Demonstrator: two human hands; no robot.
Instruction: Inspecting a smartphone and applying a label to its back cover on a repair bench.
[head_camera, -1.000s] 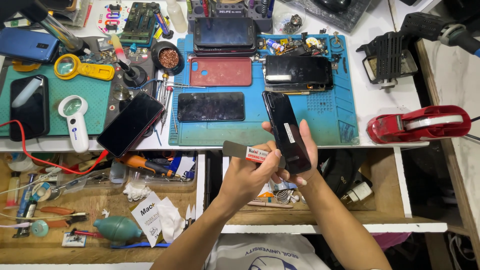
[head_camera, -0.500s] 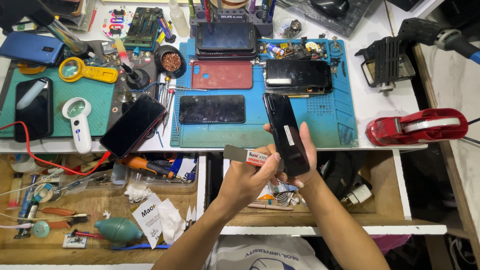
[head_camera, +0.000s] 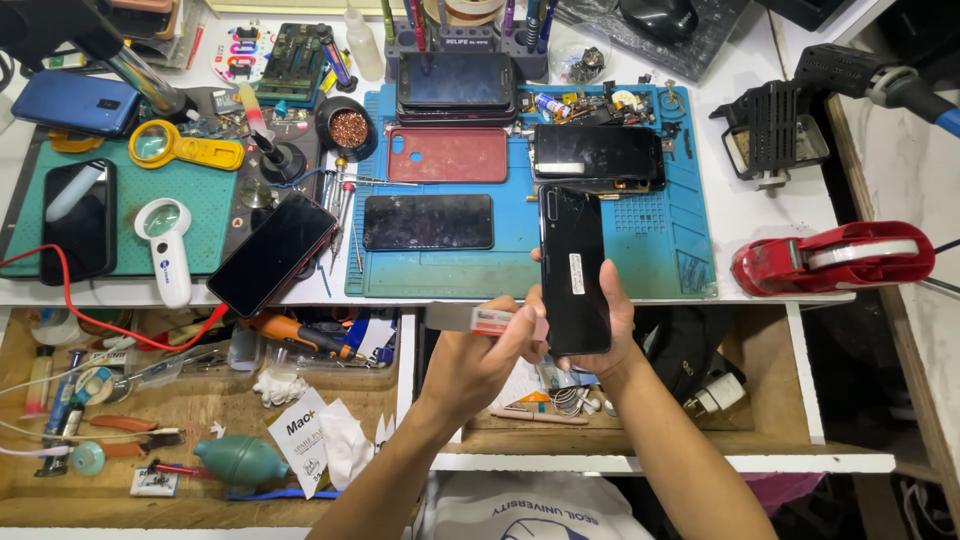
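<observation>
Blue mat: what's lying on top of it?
On the blue mat: red phone cover, dark phones, small parts. The held phone covers part of it.

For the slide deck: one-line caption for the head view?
Right hand holds a black phone upright while left hand presses a flat tool to its edge, above a blue mat.

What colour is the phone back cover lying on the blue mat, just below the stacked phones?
Red, the back cover on the blue mat; the head view shows it clearly.
</observation>
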